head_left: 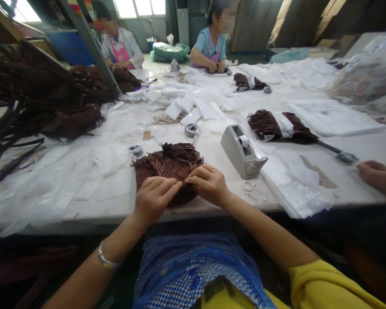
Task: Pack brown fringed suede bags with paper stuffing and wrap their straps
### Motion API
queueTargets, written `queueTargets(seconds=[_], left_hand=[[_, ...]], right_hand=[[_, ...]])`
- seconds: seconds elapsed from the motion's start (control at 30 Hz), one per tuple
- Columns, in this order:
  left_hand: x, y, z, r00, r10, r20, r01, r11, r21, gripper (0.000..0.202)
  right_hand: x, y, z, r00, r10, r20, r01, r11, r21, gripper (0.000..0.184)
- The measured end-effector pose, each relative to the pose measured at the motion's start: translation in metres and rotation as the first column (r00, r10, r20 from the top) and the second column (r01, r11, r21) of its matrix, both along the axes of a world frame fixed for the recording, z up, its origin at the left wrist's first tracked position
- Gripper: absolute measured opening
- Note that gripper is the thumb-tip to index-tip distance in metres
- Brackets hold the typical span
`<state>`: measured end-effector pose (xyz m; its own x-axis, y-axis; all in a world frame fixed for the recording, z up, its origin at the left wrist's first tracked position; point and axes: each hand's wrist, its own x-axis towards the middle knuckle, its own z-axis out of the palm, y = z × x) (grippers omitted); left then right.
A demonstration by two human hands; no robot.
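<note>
A dark brown fringed bag [167, 168] lies on the white-covered table in front of me, its fringes spread toward the far side. My left hand [156, 195] is closed at its near edge, thumb and fingers pinched together. Opposite it, my right hand [209, 184] pinches the bag near a thin brown strand. The fingertips of both hands almost meet, and they hide exactly which part they grip. Just beyond the bag lie a wrapped coiled strap [192, 130] and a smaller wrapped coil [135, 150]. A grey tape dispenser [241, 152] stands to the right.
Two paper-banded fringed bags [281, 125] lie at right. White paper packets [193, 109] and plastic sleeves [58, 171] cover much of the table. Brown bags [45, 90] are heaped at left by a metal post [91, 45]. Another person's hand [378, 175] rests at right; two people sit opposite.
</note>
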<state>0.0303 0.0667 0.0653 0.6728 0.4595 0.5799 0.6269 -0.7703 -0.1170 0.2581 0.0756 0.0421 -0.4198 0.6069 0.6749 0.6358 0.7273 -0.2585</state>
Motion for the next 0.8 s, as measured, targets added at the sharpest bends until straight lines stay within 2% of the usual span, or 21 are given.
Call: queueTargets(seconds=[0.13,0.2,0.27,0.37,0.43,0.53,0.7,0.8], left_hand=[[-0.002,0.005,-0.005,0.994,0.110,-0.012,-0.111,0.986,-0.123,0.023],[-0.004,0.009,-0.002,0.993,0.117,0.024,-0.110,0.974,-0.200,0.022],[-0.006,0.014,0.001,0.996,0.082,0.036,-0.070,0.965,-0.254,0.021],[-0.003,0.018,0.001,1.000,0.006,-0.002,-0.006,0.968,-0.251,0.026],[0.000,0.016,-0.005,0.999,-0.033,-0.040,0.023,0.972,-0.236,0.036],[0.003,0.005,-0.021,0.995,-0.070,-0.068,0.051,0.966,-0.254,0.046],[-0.001,-0.018,-0.047,0.999,0.052,0.000,-0.048,0.936,-0.350,0.049],[-0.001,-0.027,-0.053,0.995,0.102,-0.004,-0.097,0.925,-0.368,0.052]], right_hand=[[0.005,-0.003,-0.005,1.000,-0.016,0.022,0.017,0.999,-0.036,0.026],[0.008,-0.013,-0.009,1.000,-0.002,0.003,0.002,1.000,-0.007,0.032],[0.005,-0.024,-0.014,0.995,0.102,-0.002,-0.102,0.995,0.004,0.036],[-0.011,-0.031,-0.027,0.968,0.244,0.063,-0.237,0.966,-0.100,0.032],[-0.025,-0.029,-0.037,0.964,0.235,0.127,-0.211,0.960,-0.182,0.039],[-0.036,-0.024,-0.047,0.951,0.228,0.210,-0.168,0.948,-0.269,0.054],[-0.016,-0.034,-0.044,0.942,0.249,0.225,-0.174,0.936,-0.307,0.044],[0.006,-0.040,-0.041,0.976,0.098,0.193,-0.036,0.954,-0.298,0.029]])
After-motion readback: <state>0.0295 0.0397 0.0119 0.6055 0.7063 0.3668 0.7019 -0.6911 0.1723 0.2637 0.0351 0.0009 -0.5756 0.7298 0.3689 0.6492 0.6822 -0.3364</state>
